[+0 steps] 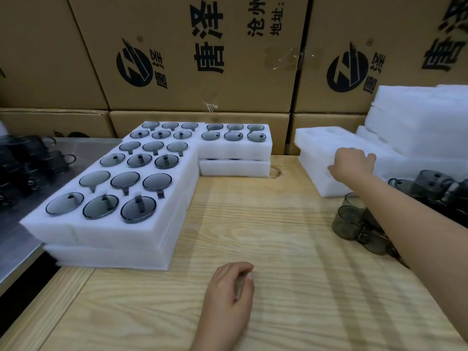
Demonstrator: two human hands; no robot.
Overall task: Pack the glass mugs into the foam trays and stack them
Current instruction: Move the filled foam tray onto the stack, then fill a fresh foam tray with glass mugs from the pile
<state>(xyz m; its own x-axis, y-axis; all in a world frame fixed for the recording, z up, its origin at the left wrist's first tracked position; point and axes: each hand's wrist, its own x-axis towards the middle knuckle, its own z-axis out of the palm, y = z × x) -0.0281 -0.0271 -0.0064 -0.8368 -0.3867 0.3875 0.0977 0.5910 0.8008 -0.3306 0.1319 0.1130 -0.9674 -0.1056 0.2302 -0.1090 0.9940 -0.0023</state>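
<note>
Head view: right hand [352, 163] in a grip on white, empty foam tray [319, 145]; left hand [230, 290] loose, empty.

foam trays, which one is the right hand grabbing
The empty foam tray topping the short stack right of centre, which the right hand grips. Its pockets are bare, unlike the mug-filled trays on the left.

Packing warehouse: stacked printed cartons [192, 54], foam trays [415, 122].
</note>
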